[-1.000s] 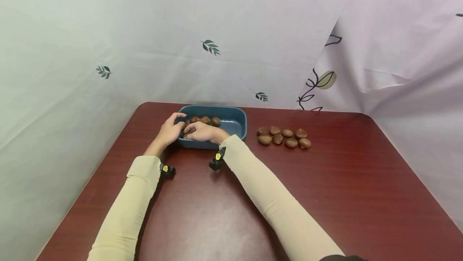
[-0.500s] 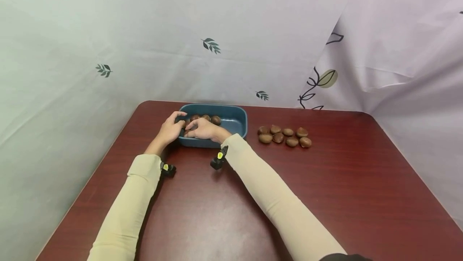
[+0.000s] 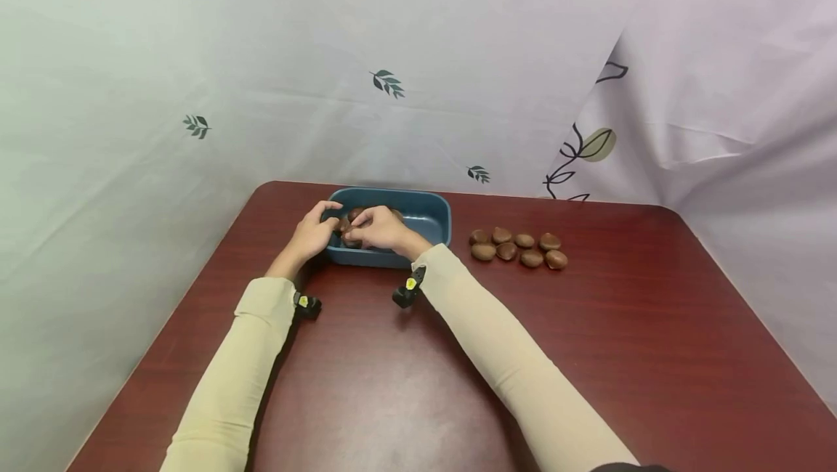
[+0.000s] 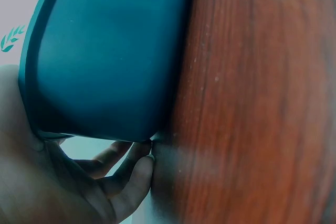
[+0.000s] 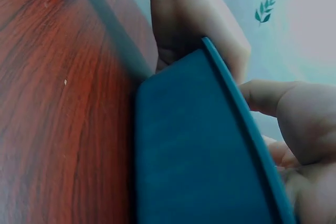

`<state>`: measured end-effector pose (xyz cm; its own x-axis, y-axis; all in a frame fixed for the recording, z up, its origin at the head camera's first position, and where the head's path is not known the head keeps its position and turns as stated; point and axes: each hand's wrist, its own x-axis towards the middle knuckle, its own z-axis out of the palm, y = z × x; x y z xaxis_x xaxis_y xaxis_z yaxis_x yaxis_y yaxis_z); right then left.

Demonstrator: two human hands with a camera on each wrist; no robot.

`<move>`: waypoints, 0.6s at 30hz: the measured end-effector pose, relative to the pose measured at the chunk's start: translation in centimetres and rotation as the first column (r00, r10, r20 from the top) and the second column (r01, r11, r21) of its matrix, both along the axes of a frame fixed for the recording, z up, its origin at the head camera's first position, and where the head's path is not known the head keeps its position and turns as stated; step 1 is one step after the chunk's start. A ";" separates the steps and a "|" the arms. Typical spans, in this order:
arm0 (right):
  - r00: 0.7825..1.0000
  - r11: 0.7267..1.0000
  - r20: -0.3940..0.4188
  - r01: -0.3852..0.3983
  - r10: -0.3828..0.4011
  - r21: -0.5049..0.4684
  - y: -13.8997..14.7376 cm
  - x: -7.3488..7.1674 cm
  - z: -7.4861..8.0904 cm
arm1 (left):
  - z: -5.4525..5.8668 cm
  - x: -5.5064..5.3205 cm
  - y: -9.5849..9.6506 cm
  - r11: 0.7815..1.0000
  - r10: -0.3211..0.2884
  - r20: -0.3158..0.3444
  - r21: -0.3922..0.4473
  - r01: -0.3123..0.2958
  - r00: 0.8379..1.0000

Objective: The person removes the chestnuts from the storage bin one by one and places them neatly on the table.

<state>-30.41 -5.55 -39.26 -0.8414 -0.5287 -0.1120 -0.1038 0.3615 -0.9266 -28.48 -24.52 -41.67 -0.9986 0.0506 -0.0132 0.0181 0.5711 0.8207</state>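
A blue rectangular tray (image 3: 369,257) stands near the back of the table. My left hand (image 3: 310,234) holds its left end, thumb over the rim; in the left wrist view the fingers (image 4: 134,182) curl against the outside of the end wall. My right hand (image 3: 384,229) reaches in over the front rim and pinches a chestnut (image 3: 352,237) between thumb and fingertips. Other chestnuts (image 3: 356,213) lie in the tray's left half, partly hidden by the right hand. The right wrist view shows the tray's side wall (image 5: 194,140), which hides the right fingertips.
Several chestnuts (image 3: 506,251) lie in two rows on the dark red wooden table (image 3: 366,356), to the right of the tray. A pale cloth with leaf prints (image 3: 387,83) hangs behind and at both sides of the table.
My right hand has risen slightly and shifted right inside the tray, with a chestnut now showing at its fingertips. The left hand keeps its hold on the tray's end.
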 end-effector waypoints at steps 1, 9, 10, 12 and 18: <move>1.000 1.000 0.002 0.005 -0.005 -0.011 0.2 0.0 0.0 | 0.0 0.0 0.0 1.000 -0.001 0.000 0.000 0.001 1.000; 0.998 0.997 0.038 0.042 -0.039 -0.068 1.7 0.1 0.3 | 0.1 0.3 0.0 1.000 -0.003 -0.008 0.000 0.003 1.000; 0.998 0.997 0.037 0.050 -0.047 -0.066 1.8 0.1 0.4 | 0.1 0.2 0.0 1.000 -0.003 -0.008 -0.002 0.002 1.000; 0.998 0.997 0.031 0.061 -0.059 -0.056 2.2 0.3 0.6 | 0.0 0.1 0.1 1.000 -0.002 -0.010 -0.003 0.002 1.000; 0.996 0.995 0.025 0.087 -0.086 -0.053 3.2 0.7 1.0 | -0.2 -0.2 0.1 1.000 0.000 -0.015 0.001 0.000 1.000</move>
